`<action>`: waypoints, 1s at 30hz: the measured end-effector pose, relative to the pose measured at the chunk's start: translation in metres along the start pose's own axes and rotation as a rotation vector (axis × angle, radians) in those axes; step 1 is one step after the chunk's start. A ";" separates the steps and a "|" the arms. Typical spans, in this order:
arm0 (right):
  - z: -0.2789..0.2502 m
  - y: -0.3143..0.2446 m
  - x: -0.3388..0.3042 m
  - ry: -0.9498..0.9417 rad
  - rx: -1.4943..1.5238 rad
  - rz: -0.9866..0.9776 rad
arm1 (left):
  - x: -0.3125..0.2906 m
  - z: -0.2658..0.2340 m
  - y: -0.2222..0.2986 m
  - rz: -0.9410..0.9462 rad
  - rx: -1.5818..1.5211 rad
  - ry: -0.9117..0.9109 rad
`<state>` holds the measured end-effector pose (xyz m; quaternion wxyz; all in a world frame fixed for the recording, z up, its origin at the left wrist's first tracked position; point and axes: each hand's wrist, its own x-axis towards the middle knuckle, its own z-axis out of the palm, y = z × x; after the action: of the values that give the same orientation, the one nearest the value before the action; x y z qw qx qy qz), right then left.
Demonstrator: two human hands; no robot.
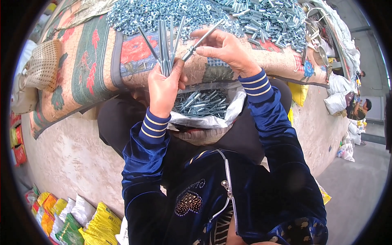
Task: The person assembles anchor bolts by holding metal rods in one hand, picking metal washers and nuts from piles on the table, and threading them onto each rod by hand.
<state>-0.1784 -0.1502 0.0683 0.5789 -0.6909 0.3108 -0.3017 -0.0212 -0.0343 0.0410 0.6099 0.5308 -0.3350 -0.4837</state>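
The left hand [163, 87] is closed around a bundle of long metal bolts [165, 45], gripping them near their lower ends so that the shafts fan upward and outward above the fist. The right hand [224, 49] pinches a single bolt [200, 41] between thumb and fingertips, holding it slanted, its lower end with a sleeve or nut close to the top of the bundle and just beside the left thumb. Both wrists show dark blue velvet cuffs with yellow stripes. Directly below the hands, on the person's lap, an open white plastic bag [234, 108] holds a heap of assembled bolts [200, 102]. In front of the hands a floral cloth [94, 61] in red, green and beige covers a raised surface; on it lie a pile of small silver nuts or washers [151, 14] at the upper middle and a pile of short metal sleeves [269, 20] to the upper right. A woven basket [43, 65] sits at the left edge of the cloth. Coloured sacks [81, 222] lie on the floor at lower left, and another person [361, 108] sits far off at the right.
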 end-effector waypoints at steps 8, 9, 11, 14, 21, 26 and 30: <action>0.004 -0.002 0.003 0.006 -0.058 -0.126 | -0.003 0.005 0.000 0.002 -0.026 -0.024; 0.005 -0.001 0.003 0.010 -0.061 -0.126 | -0.004 0.006 -0.002 0.085 0.051 0.001; 0.008 0.000 0.000 0.002 -0.106 0.046 | -0.004 0.007 -0.005 0.168 0.126 0.022; 0.009 -0.006 -0.001 0.003 -0.127 0.070 | -0.004 0.006 -0.003 0.032 0.046 -0.037; 0.001 -0.016 -0.012 0.088 -0.388 0.022 | 0.002 0.003 -0.015 0.114 0.117 -0.017; -0.078 0.006 -0.028 0.184 -1.022 -0.329 | 0.003 -0.005 -0.007 -0.106 -0.181 -0.071; -0.126 0.032 -0.023 0.416 -1.482 -0.039 | 0.006 -0.006 -0.006 -0.231 -0.236 -0.249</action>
<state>-0.2933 -0.2134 0.0540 -0.1110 -0.8327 0.5217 -0.1485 -0.0148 -0.0376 0.0330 0.5621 0.4270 -0.2856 -0.6482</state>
